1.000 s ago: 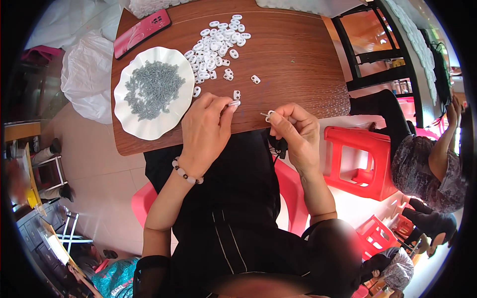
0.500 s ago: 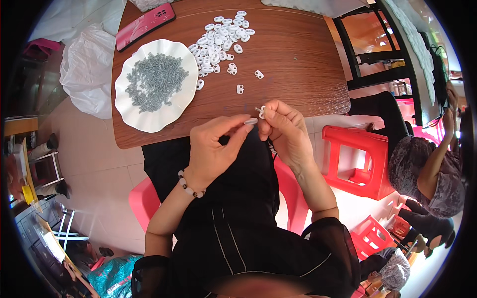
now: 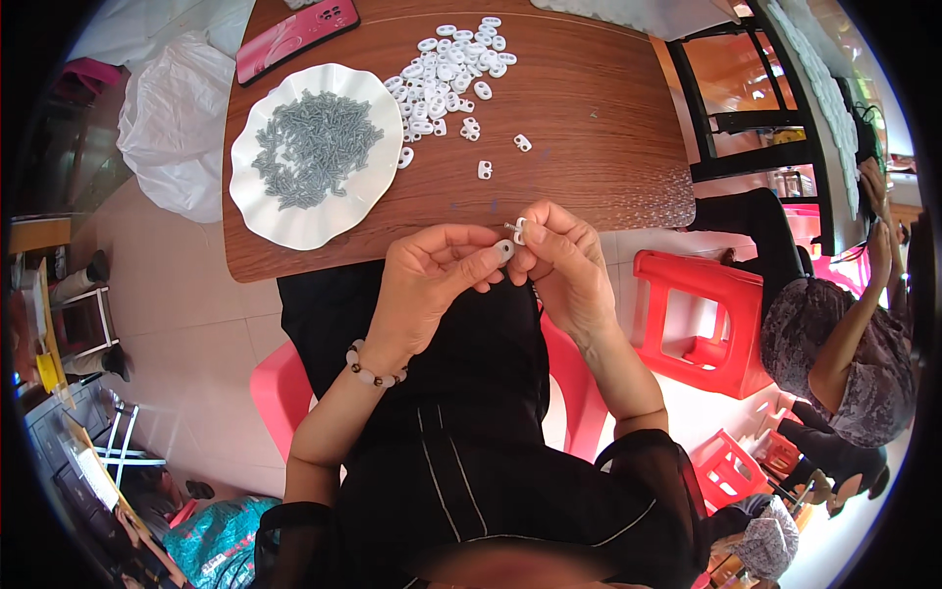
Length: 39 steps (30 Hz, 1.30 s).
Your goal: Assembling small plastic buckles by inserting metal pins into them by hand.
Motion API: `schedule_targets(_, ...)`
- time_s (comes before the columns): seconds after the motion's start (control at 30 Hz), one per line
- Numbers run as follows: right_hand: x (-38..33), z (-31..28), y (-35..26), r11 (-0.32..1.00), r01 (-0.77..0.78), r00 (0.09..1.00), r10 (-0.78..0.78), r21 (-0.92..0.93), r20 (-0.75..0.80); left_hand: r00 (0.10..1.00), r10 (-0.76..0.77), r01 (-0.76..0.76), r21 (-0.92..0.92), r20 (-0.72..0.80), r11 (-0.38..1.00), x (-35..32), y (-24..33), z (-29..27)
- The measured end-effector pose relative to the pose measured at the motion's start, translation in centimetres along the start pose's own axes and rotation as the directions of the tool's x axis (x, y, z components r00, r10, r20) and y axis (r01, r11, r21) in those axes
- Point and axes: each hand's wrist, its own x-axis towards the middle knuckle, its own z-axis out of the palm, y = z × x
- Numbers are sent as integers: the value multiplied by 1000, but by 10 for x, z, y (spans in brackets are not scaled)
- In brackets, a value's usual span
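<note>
My left hand point(image 3: 437, 280) pinches a white oval plastic piece point(image 3: 505, 249) with a hole, which looks like a cord lock part. My right hand point(image 3: 569, 260) holds another small white two-hole piece point(image 3: 520, 232) between thumb and forefinger. A thin greyish spring-like bit juts from its left side. The two pieces are close together over the table's near edge; whether they touch I cannot tell. A scalloped white dish point(image 3: 245, 211) on the left holds many small grey coil-like springs point(image 3: 319, 147). Beyond my hands lies a pile of white oval two-hole pieces point(image 3: 446, 74).
A pink phone point(image 3: 294, 39) rests at the table's far left. Separate white pieces point(image 3: 485, 170) lie on the brown table point(image 3: 599, 147). A white plastic bag point(image 3: 177, 128) is left of it. Red stools point(image 3: 702, 319) and another person point(image 3: 844, 344) are at right.
My left hand has moved slightly, and its oval piece has turned to show its hole and sits nearer the right hand's piece. The table view has shifted slightly up and right.
</note>
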Motion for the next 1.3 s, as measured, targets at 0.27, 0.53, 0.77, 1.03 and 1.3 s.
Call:
schedule_targets(0.27,1,2,1,1000,-11,1000,11,6,7,998,24,-26,42,52,999,-5,0,-4)
schedule_targets(0.53,3,1,2,1000,-29,999,29,-11,25,998,-27,25,27,63,999,-4,2,-8)
schedule_targets(0.77,3,2,5,992,56,997,-49,-112,62,989,-143,146,-97,35,985,-5,0,-16)
schedule_targets(1.03,-3,11,1,949,122,992,-121,-291,20,977,-212,209,-316,23,926,-6,0,-30)
schedule_targets(1.3,-7,12,0,935,107,994,-92,-339,60,978,-205,203,-315,26,927,-8,-3,-28)
